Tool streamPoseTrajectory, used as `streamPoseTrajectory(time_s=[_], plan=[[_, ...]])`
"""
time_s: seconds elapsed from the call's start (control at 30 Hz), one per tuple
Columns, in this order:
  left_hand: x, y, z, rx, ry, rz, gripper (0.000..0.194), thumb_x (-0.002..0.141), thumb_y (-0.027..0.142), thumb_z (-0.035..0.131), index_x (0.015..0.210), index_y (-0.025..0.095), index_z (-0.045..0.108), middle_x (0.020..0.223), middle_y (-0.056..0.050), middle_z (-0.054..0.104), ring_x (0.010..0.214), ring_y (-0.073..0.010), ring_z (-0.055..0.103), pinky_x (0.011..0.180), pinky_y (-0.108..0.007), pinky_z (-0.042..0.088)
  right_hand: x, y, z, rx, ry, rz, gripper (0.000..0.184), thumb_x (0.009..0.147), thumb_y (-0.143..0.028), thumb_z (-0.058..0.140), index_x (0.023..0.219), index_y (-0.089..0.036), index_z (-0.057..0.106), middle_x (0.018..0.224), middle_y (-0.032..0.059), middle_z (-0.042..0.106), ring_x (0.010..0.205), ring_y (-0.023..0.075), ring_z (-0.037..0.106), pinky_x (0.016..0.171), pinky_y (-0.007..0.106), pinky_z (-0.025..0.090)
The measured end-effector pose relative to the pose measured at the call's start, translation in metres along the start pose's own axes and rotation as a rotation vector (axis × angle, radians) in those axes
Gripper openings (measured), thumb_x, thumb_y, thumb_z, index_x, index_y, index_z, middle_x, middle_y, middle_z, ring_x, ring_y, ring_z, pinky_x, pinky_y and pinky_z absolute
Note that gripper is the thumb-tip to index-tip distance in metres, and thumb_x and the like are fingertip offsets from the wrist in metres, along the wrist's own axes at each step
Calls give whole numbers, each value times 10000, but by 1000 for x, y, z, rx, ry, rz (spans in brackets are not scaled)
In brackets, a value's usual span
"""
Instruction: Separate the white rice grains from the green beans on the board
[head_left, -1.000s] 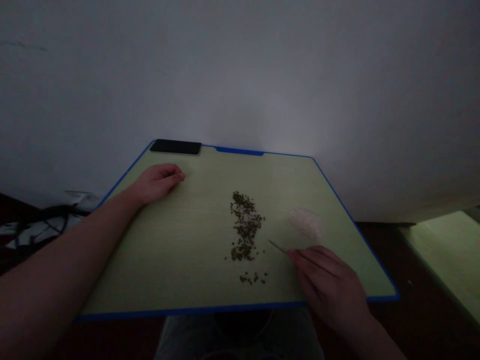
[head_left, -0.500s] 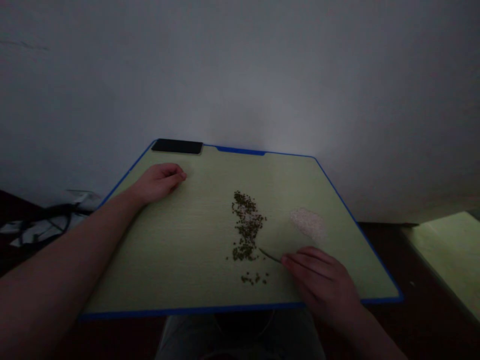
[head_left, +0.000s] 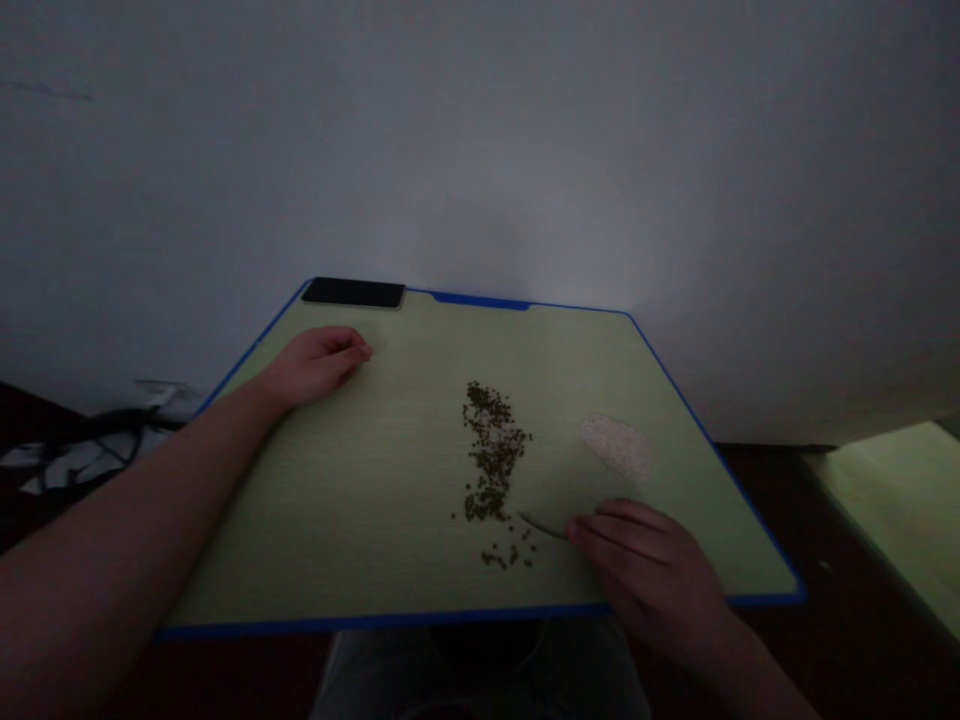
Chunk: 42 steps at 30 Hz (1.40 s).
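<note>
A pale green board with a blue rim [head_left: 375,480] lies in front of me. A long heap of small dark green beans [head_left: 491,450] mixed with a few white grains runs down its middle, with several loose beans [head_left: 508,555] below it. A small pile of white rice [head_left: 615,447] lies to the right. My right hand [head_left: 649,575] is closed on thin tweezers [head_left: 541,525], whose tip points left at the lower end of the beans. My left hand [head_left: 315,362] rests on the board's far left, fingers loosely curled, holding nothing that I can see.
A black phone [head_left: 352,292] lies at the board's far left corner, against a white wall. Dark cables [head_left: 82,440] lie on the floor to the left. Another pale green surface [head_left: 892,500] shows at the right edge.
My right hand with the tweezers has moved left and towards me, from near the rice to the lower end of the bean heap. My left hand has stayed still.
</note>
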<state>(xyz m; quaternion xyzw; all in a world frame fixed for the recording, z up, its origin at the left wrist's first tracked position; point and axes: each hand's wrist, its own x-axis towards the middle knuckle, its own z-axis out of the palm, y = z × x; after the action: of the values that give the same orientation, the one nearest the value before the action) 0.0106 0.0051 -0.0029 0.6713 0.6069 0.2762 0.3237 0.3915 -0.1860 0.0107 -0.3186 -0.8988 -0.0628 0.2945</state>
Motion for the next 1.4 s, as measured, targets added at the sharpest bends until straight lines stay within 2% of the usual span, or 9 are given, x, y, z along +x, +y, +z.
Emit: streamPoseTrajectory(time_s=[0.27, 0.43, 0.97, 1.4], plan=[[2, -1, 1, 14, 2, 12, 232, 733, 425, 567, 686, 199, 586, 502, 31, 469, 468, -122, 429, 470, -243, 342, -1, -4, 5, 41, 11, 15, 288, 855, -51, 470, 1031, -165, 667, 861, 45, 759, 757, 166, 689, 707, 305, 597], [4, -4, 0, 23, -1, 31, 243, 739, 432, 559, 692, 195, 586, 509, 29, 479, 470, -120, 440, 463, -237, 349, 1, -5, 10, 39, 8, -1, 288, 845, -38, 476, 1039, -142, 662, 876, 50, 758, 778, 160, 691, 758, 306, 593], [2, 0, 0, 29, 1, 19, 223, 752, 403, 552, 696, 189, 581, 488, 37, 474, 453, -114, 426, 459, -237, 339, 3, -4, 9, 62, 3, -9, 286, 841, -37, 480, 1015, -139, 682, 851, 63, 752, 767, 166, 684, 733, 304, 593], [6, -7, 1, 30, 3, 34, 232, 750, 419, 560, 704, 195, 593, 498, 36, 472, 457, -113, 428, 457, -234, 335, 1, -10, 3, 84, -36, -9, 280, 863, -47, 451, 1026, -148, 654, 837, 54, 751, 738, 162, 686, 696, 296, 594]])
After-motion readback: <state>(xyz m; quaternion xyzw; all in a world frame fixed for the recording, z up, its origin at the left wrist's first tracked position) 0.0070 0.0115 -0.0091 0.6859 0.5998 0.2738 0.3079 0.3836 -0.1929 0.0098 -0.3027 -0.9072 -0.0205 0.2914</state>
